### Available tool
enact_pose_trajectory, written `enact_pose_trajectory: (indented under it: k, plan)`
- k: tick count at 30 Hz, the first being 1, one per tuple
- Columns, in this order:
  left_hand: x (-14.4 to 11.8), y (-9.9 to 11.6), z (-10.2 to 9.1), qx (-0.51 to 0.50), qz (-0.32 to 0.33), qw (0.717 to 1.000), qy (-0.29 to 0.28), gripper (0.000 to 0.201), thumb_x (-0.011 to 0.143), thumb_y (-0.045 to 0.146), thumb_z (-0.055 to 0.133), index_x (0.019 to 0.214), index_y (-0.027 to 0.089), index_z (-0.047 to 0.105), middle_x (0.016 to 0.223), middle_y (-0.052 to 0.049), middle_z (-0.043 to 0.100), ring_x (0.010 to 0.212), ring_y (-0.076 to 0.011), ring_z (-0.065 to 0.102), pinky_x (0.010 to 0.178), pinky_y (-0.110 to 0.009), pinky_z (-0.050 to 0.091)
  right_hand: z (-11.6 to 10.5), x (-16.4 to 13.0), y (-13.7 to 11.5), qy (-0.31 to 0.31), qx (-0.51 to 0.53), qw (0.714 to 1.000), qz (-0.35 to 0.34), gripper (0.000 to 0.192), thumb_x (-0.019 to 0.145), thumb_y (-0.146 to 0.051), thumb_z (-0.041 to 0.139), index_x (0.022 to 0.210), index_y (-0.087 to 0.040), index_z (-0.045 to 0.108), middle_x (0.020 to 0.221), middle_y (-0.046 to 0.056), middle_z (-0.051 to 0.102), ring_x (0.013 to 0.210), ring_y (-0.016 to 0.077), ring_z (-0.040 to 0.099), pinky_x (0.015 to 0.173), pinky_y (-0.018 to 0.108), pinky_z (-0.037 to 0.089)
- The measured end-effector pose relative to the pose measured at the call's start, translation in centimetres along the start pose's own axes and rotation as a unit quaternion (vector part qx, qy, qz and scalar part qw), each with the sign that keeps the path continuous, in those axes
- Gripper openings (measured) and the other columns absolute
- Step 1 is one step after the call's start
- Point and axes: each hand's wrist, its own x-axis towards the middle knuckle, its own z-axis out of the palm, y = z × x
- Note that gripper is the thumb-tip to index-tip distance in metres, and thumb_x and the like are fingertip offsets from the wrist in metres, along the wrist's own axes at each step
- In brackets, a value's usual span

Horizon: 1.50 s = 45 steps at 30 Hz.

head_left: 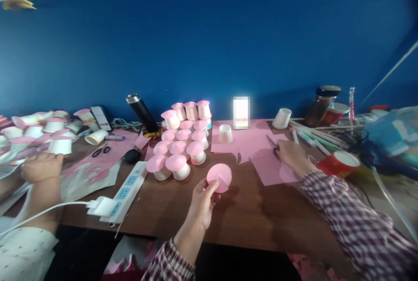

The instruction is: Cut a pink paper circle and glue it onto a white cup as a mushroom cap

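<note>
A dark blue wall (209, 32) filled the upper half of the view. Below it stood the brown counter (248, 211), which carried everything else. On its far middle part lay sheets of pink paper (254, 141), and one upturned white cup (225, 133) stood on them. To the left of the sheets, a heap of white cups with pink paper caps (183, 141) was stacked in rows, and the rows further back stood higher. More such cups (42, 133) lay at the far left, in front of another person, whose hand (41, 167) rested closed on the counter there. A white power strip (126, 189) lay near the front edge, with a white plug in it. A black flask (142, 113) leaned behind the heap. Black scissors (100, 151) lay on pink paper left of the heap. At the right were a red cup (338, 164), a jar with a dark lid (323, 104) and a bundle of pens (313, 137).

The left hand (202, 204) was raised above the counter, just in front of the heap. Its fingers (212, 187) were pinched closed on the lower edge of a pink paper disc (219, 177), which had one slit. The right hand (290, 152), in a checked sleeve, lay on the pink sheets. It touched small scissors (271, 142), but I could not tell whether its fingers were closed around them.
</note>
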Motion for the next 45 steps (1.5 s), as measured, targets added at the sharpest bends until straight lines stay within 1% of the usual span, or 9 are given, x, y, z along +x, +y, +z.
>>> enact_pose_trajectory:
  k: [8, 12, 17, 24, 26, 30, 33, 37, 45]
  plan:
    - [-0.3, 0.2, 0.1, 0.029, 0.026, 0.999, 0.009, 0.026, 0.065, 0.029, 0.073, 0.082, 0.013, 0.061, 0.071, -0.001, 0.062, 0.06, -0.0077, 0.054, 0.052, -0.017, 0.04, -1.3, -1.1, -0.9, -0.014, 0.083, 0.996, -0.04, 0.026, 0.083, -0.019, 0.047, 0.1, -0.004, 0.06, 0.088, 0.021, 0.066, 0.082, 0.0278, 0.062, 0.065, 0.033, 0.04]
    - [-0.3, 0.0, 0.8, 0.155, 0.188, 0.968, 0.066, 0.02, 0.071, 0.031, 0.067, 0.082, 0.016, 0.062, 0.072, -0.003, 0.063, 0.064, -0.0131, 0.057, 0.061, -0.024, 0.044, -1.0, -5.9, -5.0, -0.062, 0.212, 0.967, -0.126, 0.03, 0.091, -0.034, 0.041, 0.102, -0.016, 0.062, 0.083, 0.008, 0.069, 0.074, 0.0191, 0.063, 0.066, 0.029, 0.047]
    - [-0.8, -0.4, 1.4, 0.34, 0.419, 0.841, 0.036, 0.011, 0.074, 0.018, 0.06, 0.08, 0.023, 0.067, 0.084, -0.007, 0.065, 0.085, -0.0218, 0.057, 0.082, -0.033, 0.043, -0.9, -12.0, -10.2, -0.236, 0.665, 0.682, -0.195, 0.039, 0.087, -0.045, 0.051, 0.113, -0.018, 0.06, 0.105, 0.009, 0.066, 0.093, 0.0225, 0.06, 0.081, 0.035, 0.05]
    - [-1.6, -0.7, 1.0, 0.451, 0.486, 0.746, -0.059, 0.031, 0.074, 0.015, 0.059, 0.102, 0.025, 0.067, 0.1, -0.009, 0.064, 0.096, -0.025, 0.054, 0.089, -0.038, 0.041, 0.7, -12.4, -11.2, -0.219, 0.762, 0.606, -0.068, 0.03, 0.08, -0.043, 0.062, 0.094, -0.016, 0.065, 0.086, 0.005, 0.067, 0.084, 0.0197, 0.062, 0.081, 0.035, 0.049]
    - [-1.8, -0.5, 1.0, 0.424, 0.474, 0.769, -0.068, 0.037, 0.069, 0.021, 0.067, 0.106, 0.024, 0.065, 0.106, -0.01, 0.062, 0.102, -0.0258, 0.053, 0.092, -0.038, 0.04, 1.0, -11.8, -10.6, -0.207, 0.739, 0.636, -0.077, 0.029, 0.08, -0.042, 0.062, 0.092, -0.016, 0.064, 0.084, 0.004, 0.067, 0.082, 0.0191, 0.062, 0.079, 0.034, 0.049]
    - [-1.3, 0.5, 1.5, 0.285, 0.333, 0.899, -0.011, 0.038, 0.074, 0.033, 0.065, 0.11, 0.02, 0.062, 0.113, -0.013, 0.059, 0.102, -0.024, 0.056, 0.084, -0.034, 0.046, 0.8, -10.7, -9.4, -0.189, 0.64, 0.729, -0.154, 0.027, 0.082, -0.037, 0.059, 0.096, -0.014, 0.063, 0.085, 0.005, 0.066, 0.084, 0.0202, 0.061, 0.076, 0.032, 0.048]
    - [-0.6, 1.2, 2.0, 0.21, 0.144, 0.961, -0.11, 0.039, 0.073, 0.038, 0.066, 0.104, 0.015, 0.065, 0.095, -0.011, 0.067, 0.088, -0.0214, 0.061, 0.078, -0.032, 0.048, 0.4, -10.3, -8.9, -0.176, 0.577, 0.769, -0.21, 0.026, 0.082, -0.035, 0.059, 0.096, -0.014, 0.063, 0.087, 0.005, 0.066, 0.085, 0.0212, 0.061, 0.078, 0.033, 0.048]
    - [0.3, 0.9, 2.3, 0.108, 0.056, 0.983, -0.138, 0.026, 0.07, 0.036, 0.07, 0.082, 0.013, 0.068, 0.072, -0.005, 0.067, 0.067, -0.0133, 0.059, 0.068, -0.026, 0.046, 0.0, -10.5, -9.1, -0.182, 0.636, 0.727, -0.185, 0.037, 0.083, -0.039, 0.059, 0.11, -0.014, 0.057, 0.094, 0.007, 0.066, 0.089, 0.0212, 0.061, 0.077, 0.032, 0.05]
    - [0.2, -0.7, 2.4, 0.067, 0.066, 0.992, -0.089, 0.03, 0.065, 0.033, 0.074, 0.085, 0.013, 0.065, 0.078, -0.006, 0.069, 0.07, -0.0152, 0.062, 0.07, -0.028, 0.047, 0.3, -11.6, -9.5, -0.259, 0.735, 0.623, -0.064, 0.045, 0.076, -0.034, 0.068, 0.115, -0.016, 0.054, 0.098, 0.006, 0.065, 0.073, 0.0114, 0.06, 0.056, 0.018, 0.047]
